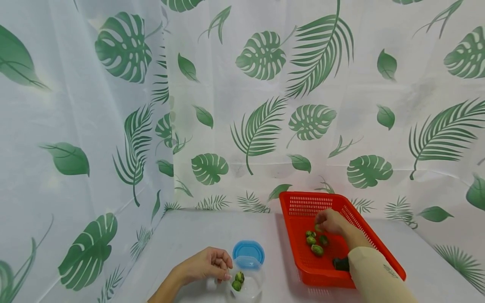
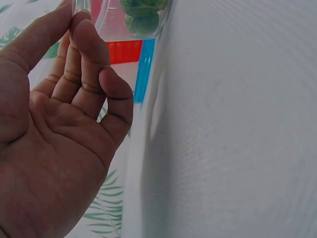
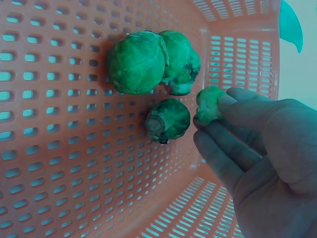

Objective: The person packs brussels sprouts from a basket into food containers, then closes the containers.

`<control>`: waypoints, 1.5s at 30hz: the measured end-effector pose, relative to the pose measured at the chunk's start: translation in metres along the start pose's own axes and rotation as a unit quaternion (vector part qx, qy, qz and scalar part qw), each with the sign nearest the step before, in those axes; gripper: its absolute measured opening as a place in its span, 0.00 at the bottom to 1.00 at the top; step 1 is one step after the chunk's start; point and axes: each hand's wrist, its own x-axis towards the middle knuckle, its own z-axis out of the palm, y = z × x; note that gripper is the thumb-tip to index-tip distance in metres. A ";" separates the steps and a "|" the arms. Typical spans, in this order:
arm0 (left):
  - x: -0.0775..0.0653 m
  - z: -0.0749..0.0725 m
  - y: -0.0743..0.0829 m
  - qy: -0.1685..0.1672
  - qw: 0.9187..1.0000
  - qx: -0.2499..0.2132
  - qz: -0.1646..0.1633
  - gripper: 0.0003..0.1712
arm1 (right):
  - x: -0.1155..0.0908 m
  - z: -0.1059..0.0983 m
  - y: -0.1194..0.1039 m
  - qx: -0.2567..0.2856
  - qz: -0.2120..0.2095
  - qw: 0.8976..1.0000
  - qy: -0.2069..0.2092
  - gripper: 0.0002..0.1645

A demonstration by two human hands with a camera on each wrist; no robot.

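Observation:
Low in the head view, my left hand [image 1: 204, 266] pinches the rim of a clear plastic container [image 1: 253, 287] between thumb and fingers. Inside that container two green Brussels sprouts [image 1: 236, 285] lie against its left side. My right hand [image 1: 332, 221] reaches into a red plastic basket [image 1: 297, 261]. Between its thumb and fingers it holds a Brussels sprout [image 3: 209, 104], seen closely in the right wrist view. Several other sprouts [image 3: 136, 63] rest on the basket floor beside the fingertips, one dark-leaved sprout [image 3: 167, 120] a little apart from the rest.
Just behind the container lies a round blue lid [image 1: 248, 250] on the white table [image 1: 212, 229]. The basket's perforated walls [image 1: 310, 205] rise around the right hand. A leaf-patterned curtain [image 1: 261, 139] hangs behind the table and along the left.

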 end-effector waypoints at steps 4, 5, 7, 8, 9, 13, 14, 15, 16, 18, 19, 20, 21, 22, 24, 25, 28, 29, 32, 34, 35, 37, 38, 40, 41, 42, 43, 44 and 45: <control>0.000 0.000 0.000 0.002 1.000 0.001 -0.001 0.14 | 0.000 0.001 -0.001 0.005 -0.010 1.000 0.012 0.12; 0.000 0.000 0.000 0.002 1.000 0.001 0.000 0.14 | 0.000 0.001 -0.002 0.008 -0.014 1.000 0.018 0.12; 0.000 -0.001 -0.001 0.002 1.000 0.000 0.000 0.15 | -0.001 0.000 -0.004 0.013 -0.025 0.999 0.027 0.11; 0.000 -0.001 -0.001 0.002 1.000 -0.001 0.000 0.14 | -0.001 0.000 -0.006 0.017 -0.029 0.999 0.031 0.11; 0.000 -0.001 -0.001 0.002 1.000 -0.001 -0.001 0.15 | -0.002 -0.001 -0.008 0.022 -0.034 0.999 0.034 0.11; 0.000 -0.002 0.000 0.004 1.000 -0.002 -0.004 0.15 | -0.002 -0.002 -0.015 0.043 -0.034 0.998 0.040 0.12; 0.000 -0.002 0.000 0.005 1.000 -0.002 -0.004 0.15 | -0.002 -0.002 -0.017 0.048 -0.034 0.997 0.041 0.12; 0.000 -0.002 0.000 0.005 1.000 -0.002 -0.005 0.15 | -0.002 -0.002 -0.018 0.051 -0.035 0.997 0.041 0.13; 0.000 -0.003 0.000 0.004 1.000 -0.003 -0.006 0.15 | -0.002 -0.002 -0.019 0.054 -0.035 0.997 0.043 0.13; 0.001 -0.003 0.001 0.003 1.000 -0.002 -0.006 0.15 | -0.002 -0.003 -0.020 0.052 -0.046 0.997 0.045 0.13; 0.001 -0.003 0.001 0.003 1.000 -0.001 -0.006 0.16 | -0.002 -0.004 -0.020 0.051 -0.051 0.996 0.048 0.13; 0.001 -0.003 0.001 0.002 1.000 -0.001 -0.006 0.16 | -0.002 -0.004 -0.020 0.054 -0.054 0.996 0.050 0.13; 0.001 -0.003 0.000 0.002 1.000 -0.001 -0.007 0.16 | -0.002 -0.005 -0.020 0.055 -0.058 0.995 0.052 0.13; 0.001 -0.003 0.000 0.001 1.000 -0.002 -0.007 0.17 | -0.003 -0.005 -0.021 0.059 -0.059 0.995 0.053 0.14; 0.001 -0.002 0.000 0.002 1.000 -0.002 -0.007 0.16 | -0.003 -0.005 -0.021 0.069 -0.058 0.995 0.053 0.15; 0.001 -0.002 0.000 0.002 1.000 -0.003 -0.007 0.16 | -0.003 -0.005 -0.021 0.076 -0.056 0.994 0.053 0.16; 0.001 -0.001 0.000 0.003 1.000 -0.003 -0.006 0.14 | -0.002 -0.003 -0.023 0.090 -0.053 0.993 0.052 0.19; 0.001 -0.001 -0.001 0.002 1.000 -0.003 -0.006 0.14 | -0.002 -0.003 -0.024 0.094 -0.055 0.993 0.052 0.19; 0.001 -0.001 -0.001 0.001 1.000 -0.003 -0.004 0.14 | -0.001 -0.003 -0.028 0.090 -0.071 0.992 0.057 0.17; 0.001 -0.001 -0.002 0.000 1.000 -0.005 -0.003 0.14 | 0.000 -0.004 -0.031 0.085 -0.084 0.991 0.059 0.15; 0.001 -0.001 -0.002 -0.001 1.000 -0.006 -0.003 0.13 | 0.000 -0.004 -0.033 0.081 -0.089 0.991 0.060 0.14; 0.000 -0.001 -0.002 -0.003 1.000 -0.008 -0.002 0.12 | 0.001 -0.005 -0.037 0.075 -0.098 0.991 0.059 0.13; 0.000 -0.001 -0.002 -0.004 1.000 -0.008 -0.001 0.11 | 0.001 -0.005 -0.038 0.076 -0.099 0.990 0.059 0.12; 0.000 -0.001 -0.002 -0.006 1.000 -0.009 -0.001 0.10 | 0.002 -0.005 -0.043 0.079 -0.101 0.990 0.060 0.12; 0.000 -0.001 -0.002 -0.007 1.000 -0.010 -0.001 0.10 | 0.001 -0.005 -0.045 0.079 -0.102 0.990 0.061 0.13; 0.000 -0.001 -0.002 -0.007 1.000 -0.010 -0.001 0.10 | 0.001 -0.005 -0.047 0.080 -0.102 0.990 0.064 0.13; 0.000 -0.001 -0.002 -0.008 1.000 -0.011 0.000 0.10 | 0.001 -0.005 -0.049 0.081 -0.104 0.989 0.065 0.14; 0.000 -0.002 -0.002 -0.009 1.000 -0.011 0.001 0.10 | 0.001 -0.005 -0.051 0.080 -0.107 0.989 0.069 0.14; 0.000 -0.002 -0.002 -0.010 1.000 -0.012 0.000 0.10 | 0.001 -0.005 -0.053 0.077 -0.111 0.988 0.073 0.15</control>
